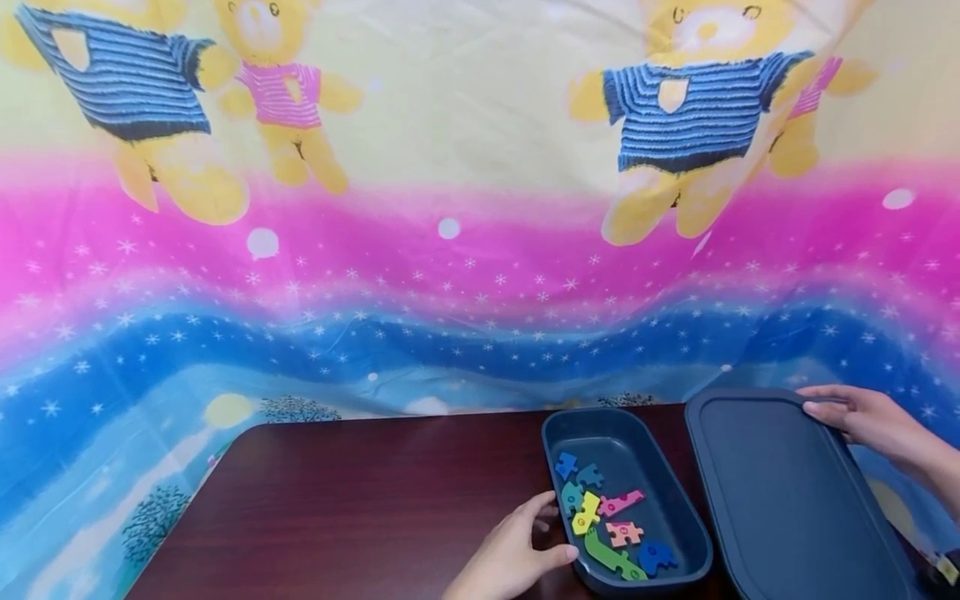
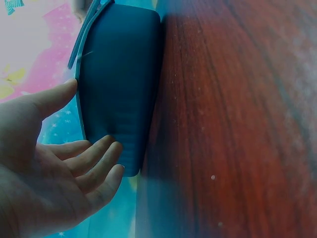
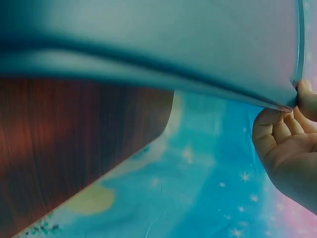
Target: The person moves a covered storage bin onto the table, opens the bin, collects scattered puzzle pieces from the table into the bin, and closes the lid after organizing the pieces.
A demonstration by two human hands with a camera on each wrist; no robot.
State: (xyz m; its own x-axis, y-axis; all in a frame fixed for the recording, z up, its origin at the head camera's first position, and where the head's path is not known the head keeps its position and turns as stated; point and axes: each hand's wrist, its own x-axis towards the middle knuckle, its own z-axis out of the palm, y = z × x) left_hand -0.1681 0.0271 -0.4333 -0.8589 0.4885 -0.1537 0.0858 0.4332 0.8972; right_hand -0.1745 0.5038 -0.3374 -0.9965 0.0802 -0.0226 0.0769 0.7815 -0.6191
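Note:
A dark blue-grey rectangular box (image 1: 678,521) stands on the table with several coloured jigsaw-like pieces inside, among them a yellow piece (image 1: 586,513), a green piece (image 1: 611,557) and a pink piece (image 1: 622,502). My left hand (image 1: 517,546) rests against the box's left side, thumb at the rim; in the left wrist view the fingers (image 2: 101,166) lie loosely along the outer wall. To the right of the box is its matching flat lid (image 1: 795,500). My right hand (image 1: 873,421) pinches the lid's far right corner between thumb and fingers, also visible in the right wrist view.
The dark red-brown wooden table (image 1: 337,508) extends left of the box. Behind it hangs a cloth (image 1: 465,275) printed with bears and snowflakes. In the right wrist view the table's edge shows below the lid.

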